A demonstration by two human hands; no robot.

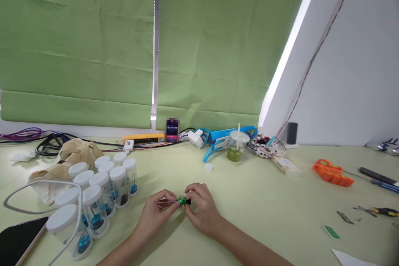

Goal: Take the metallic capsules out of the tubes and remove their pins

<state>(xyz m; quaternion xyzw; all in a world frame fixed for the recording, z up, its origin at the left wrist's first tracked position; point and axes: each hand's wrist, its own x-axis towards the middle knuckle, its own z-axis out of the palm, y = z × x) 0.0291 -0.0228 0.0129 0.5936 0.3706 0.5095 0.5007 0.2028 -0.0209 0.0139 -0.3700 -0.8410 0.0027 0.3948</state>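
Observation:
Both my hands meet low in the middle of the pale green table (pixel 264 199). Between them is a small green and black part (pixel 183 201) with thin wires sticking out to the left. My left hand (pixel 157 212) pinches the wire end, fingers closed on it. My right hand (pixel 201 208) grips the black end of the same part from the right. A cluster of clear jars with white lids (pixel 93 199) stands just left of my left hand, some with blue parts inside.
A black phone (pixel 18 243) and white cable (pixel 40 187) lie at the front left. A plastic cup with a straw (pixel 237 146), blue carton, power strip (pixel 144 137) and cables line the back. Orange tool (pixel 332 173) and screwdrivers (pixel 378 178) sit at right.

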